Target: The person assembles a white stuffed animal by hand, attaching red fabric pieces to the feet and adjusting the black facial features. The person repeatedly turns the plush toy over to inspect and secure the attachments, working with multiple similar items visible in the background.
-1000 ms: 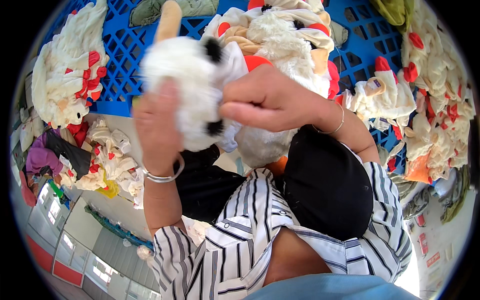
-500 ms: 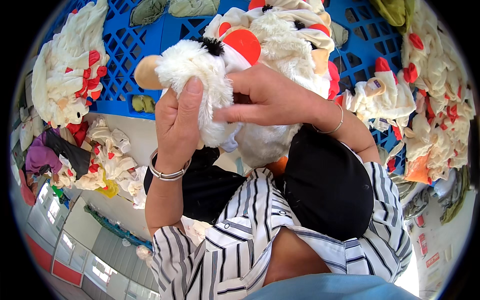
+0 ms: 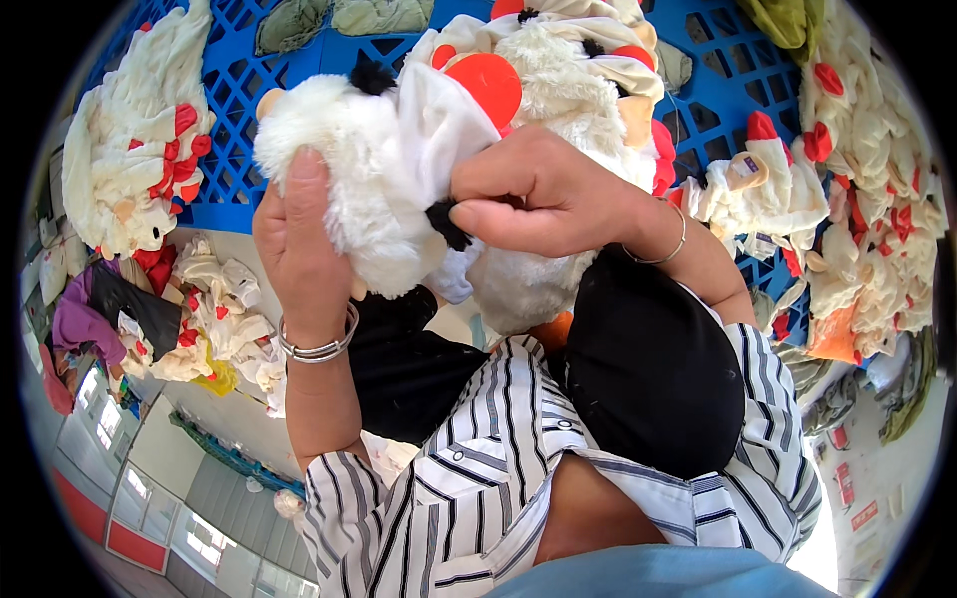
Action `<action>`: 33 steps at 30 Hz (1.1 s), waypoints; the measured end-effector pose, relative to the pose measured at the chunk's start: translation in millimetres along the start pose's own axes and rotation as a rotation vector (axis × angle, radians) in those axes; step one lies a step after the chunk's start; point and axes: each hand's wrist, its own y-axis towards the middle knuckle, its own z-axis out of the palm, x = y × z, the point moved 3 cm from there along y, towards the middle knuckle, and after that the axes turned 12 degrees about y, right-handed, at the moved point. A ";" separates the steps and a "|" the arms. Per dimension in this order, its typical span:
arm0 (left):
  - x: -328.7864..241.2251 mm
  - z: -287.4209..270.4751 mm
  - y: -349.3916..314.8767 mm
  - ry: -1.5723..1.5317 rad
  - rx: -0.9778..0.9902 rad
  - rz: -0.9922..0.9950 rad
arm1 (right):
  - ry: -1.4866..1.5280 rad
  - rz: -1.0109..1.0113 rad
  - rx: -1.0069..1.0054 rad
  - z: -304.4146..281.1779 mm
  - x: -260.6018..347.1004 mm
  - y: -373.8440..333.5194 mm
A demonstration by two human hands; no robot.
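A fluffy white plush toy skin (image 3: 364, 179) is held up in front of my lap, with a smooth white cloth part (image 3: 437, 125) at its right side. My left hand (image 3: 304, 239) grips its fur from the left, thumb on top. With finger and thumb together, my right hand (image 3: 538, 194) pinches the right edge beside a black tuft (image 3: 449, 225). Another black tuft (image 3: 371, 78) stands on the toy's upper edge. A red round piece (image 3: 485, 90) shows just behind the cloth part. More white plush skins (image 3: 568, 110) lie close behind, partly covered by my right hand.
Blue lattice plastic surfaces (image 3: 289, 110) stand ahead. White plush pieces with red parts are heaped at the left (image 3: 130, 140) and right (image 3: 867, 189). Fabric pieces (image 3: 219, 309) lie low at the left. Folded green cloths (image 3: 384, 15) rest at the far edge.
The toy has turned and opened out between my hands, showing the smooth cloth and a second black tuft. My left hand has moved left; my right fingers have closed at the edge.
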 end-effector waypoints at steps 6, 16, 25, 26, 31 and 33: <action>2.1 -5.4 0.3 0.028 0.046 -0.021 | 0.246 -0.002 -0.453 -21.8 -24.9 -8.0; -3.7 -5.8 -2.7 -0.057 -0.112 0.006 | 0.073 0.078 -0.647 -28.2 -40.4 -2.8; 2.2 8.3 -7.7 0.270 0.331 -0.095 | 0.089 0.331 -0.266 -18.1 -28.1 -5.4; 2.3 12.8 -9.4 0.254 0.357 -0.210 | 0.103 0.322 -0.229 -17.5 -25.7 -6.3; 15.8 5.0 -10.7 0.921 0.659 0.088 | -0.756 -0.346 -0.613 -65.0 -15.3 -63.3; 8.7 10.1 -11.4 0.916 0.602 0.312 | 0.330 -0.245 -1.113 -67.3 11.9 -67.4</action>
